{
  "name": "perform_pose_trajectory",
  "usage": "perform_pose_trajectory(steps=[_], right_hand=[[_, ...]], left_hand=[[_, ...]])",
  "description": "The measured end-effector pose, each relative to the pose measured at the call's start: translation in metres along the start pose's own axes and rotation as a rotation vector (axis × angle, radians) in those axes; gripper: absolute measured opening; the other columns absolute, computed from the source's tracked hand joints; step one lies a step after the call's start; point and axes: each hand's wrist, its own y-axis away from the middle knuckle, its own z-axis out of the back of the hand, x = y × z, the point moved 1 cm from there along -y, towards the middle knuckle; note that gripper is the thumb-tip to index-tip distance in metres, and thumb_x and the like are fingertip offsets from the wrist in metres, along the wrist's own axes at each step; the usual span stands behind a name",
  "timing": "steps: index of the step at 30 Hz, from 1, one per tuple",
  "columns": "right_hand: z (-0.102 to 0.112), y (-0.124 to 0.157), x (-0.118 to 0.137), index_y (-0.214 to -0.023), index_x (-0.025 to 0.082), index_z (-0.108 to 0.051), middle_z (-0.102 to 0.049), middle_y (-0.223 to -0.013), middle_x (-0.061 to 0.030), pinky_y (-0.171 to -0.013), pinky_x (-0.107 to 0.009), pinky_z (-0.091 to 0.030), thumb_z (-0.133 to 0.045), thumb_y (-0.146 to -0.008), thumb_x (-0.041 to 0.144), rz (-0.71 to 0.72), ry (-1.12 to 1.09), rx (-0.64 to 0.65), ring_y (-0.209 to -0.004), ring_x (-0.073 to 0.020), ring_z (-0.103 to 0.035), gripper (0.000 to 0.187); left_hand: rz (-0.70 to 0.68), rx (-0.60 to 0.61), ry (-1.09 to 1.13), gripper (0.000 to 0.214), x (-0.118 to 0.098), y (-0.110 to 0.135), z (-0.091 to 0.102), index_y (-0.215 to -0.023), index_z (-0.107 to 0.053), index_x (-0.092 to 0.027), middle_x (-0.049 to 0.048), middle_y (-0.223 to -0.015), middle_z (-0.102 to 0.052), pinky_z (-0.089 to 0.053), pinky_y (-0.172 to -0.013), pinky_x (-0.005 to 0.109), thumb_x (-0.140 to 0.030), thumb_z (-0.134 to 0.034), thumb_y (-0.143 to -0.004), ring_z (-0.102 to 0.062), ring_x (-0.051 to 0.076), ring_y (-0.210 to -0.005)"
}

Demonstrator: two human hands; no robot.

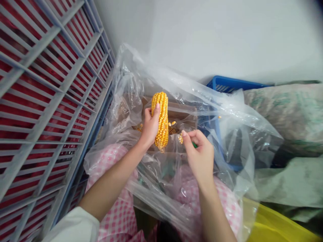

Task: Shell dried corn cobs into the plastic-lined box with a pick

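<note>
My left hand (151,125) is wrapped round a yellow ear of corn (160,117), held nearly upright with my thumb along its side. To the right of the cob, my right hand (199,148) is closed, thumb pressed to the curled fingers. A bit of something green (194,144) shows inside that fist; what it is stays hidden. Loose corn kernels (180,138) appear at the right thumb tip, and other kernels (172,124) are in the air beside the cob. Below, a cardboard box (176,110) lined with a clear plastic sheet (156,174) has kernels in it.
Stacked grey slatted crates (50,87) with red contents rise on the left. A blue basket (214,82) and a filled, printed sack (285,114) stand at right. Yellow material (275,223) lies lower right. A white wall (214,37) is behind. The plastic covers my checkered lap.
</note>
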Motion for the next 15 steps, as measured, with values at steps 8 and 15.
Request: perform_pose_trajectory(steps=[8,15], right_hand=[[-0.011,0.007,0.003,-0.072,0.019,-0.054,-0.053,-0.054,0.0016,-0.049,-0.022,-0.025,-0.039,-0.088,0.034,0.204,0.485,-0.102,-0.047,-0.0095,-0.045,0.027],[-0.040,0.029,0.012,-0.075,0.017,-0.056,-0.055,-0.056,-0.0025,-0.047,-0.028,-0.018,-0.034,-0.086,0.015,0.370,0.782,-0.048,-0.050,-0.0130,-0.048,0.024]], left_hand=[[0.018,-0.033,-0.042,0.039,0.001,0.003,-0.003,-0.089,-0.042,-0.022,0.0012,-0.082,-0.054,-0.047,-0.065,0.025,-0.058,-0.046,-0.076,-0.055,0.012,-0.075],[0.013,-0.133,-0.021,0.040,0.009,0.000,-0.005,-0.094,-0.039,-0.022,0.0019,-0.084,-0.054,-0.046,-0.065,0.025,-0.058,-0.044,-0.077,-0.055,0.012,-0.075]])
